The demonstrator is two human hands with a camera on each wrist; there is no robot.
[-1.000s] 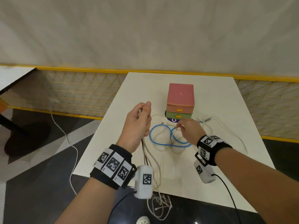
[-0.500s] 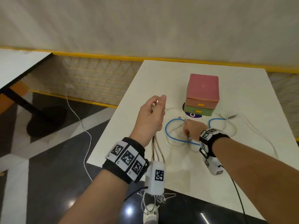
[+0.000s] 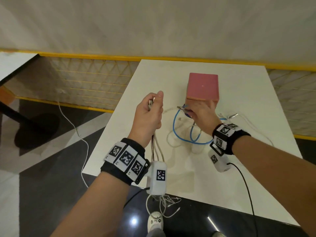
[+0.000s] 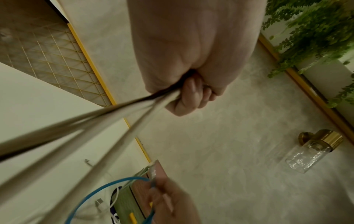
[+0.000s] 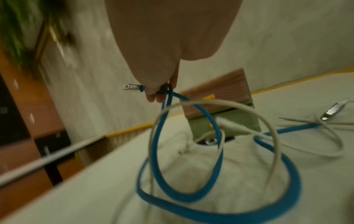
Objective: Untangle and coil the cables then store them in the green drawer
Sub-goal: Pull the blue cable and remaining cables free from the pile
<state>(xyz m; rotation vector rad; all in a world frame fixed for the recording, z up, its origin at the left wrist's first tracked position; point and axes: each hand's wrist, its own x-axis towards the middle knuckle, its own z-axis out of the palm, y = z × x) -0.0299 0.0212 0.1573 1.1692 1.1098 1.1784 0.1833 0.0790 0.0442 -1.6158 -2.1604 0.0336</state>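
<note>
Left hand [image 3: 149, 115] raised above the near-left part of the white square table [image 3: 256, 93], fingers [image 4: 191, 97] curled tight into a fist round a bundle of thin white and dark cables [image 3: 156, 147]; metal plug ends [image 3: 151, 104] poking out above the thumb, strands hanging below the fist past the table edge to a loose tangle [image 3: 164, 202] near the floor.

Right hand [image 3: 203, 115] lifted in front of the small pink-topped plastic drawer box [image 3: 202, 86], fingertips [image 5: 153, 94] pinching the blue rubber-sheathed cable [image 3: 174, 127] just behind its silver plug [image 5: 131, 87]. Below those fingers, blue loops drooping to the tabletop, threaded through a thin white cable loop [image 5: 210, 104].

Green drawer [image 5: 243, 121] at the box's bottom, just beyond the right fingertips, possibly shut, blurred in the right wrist view
</note>
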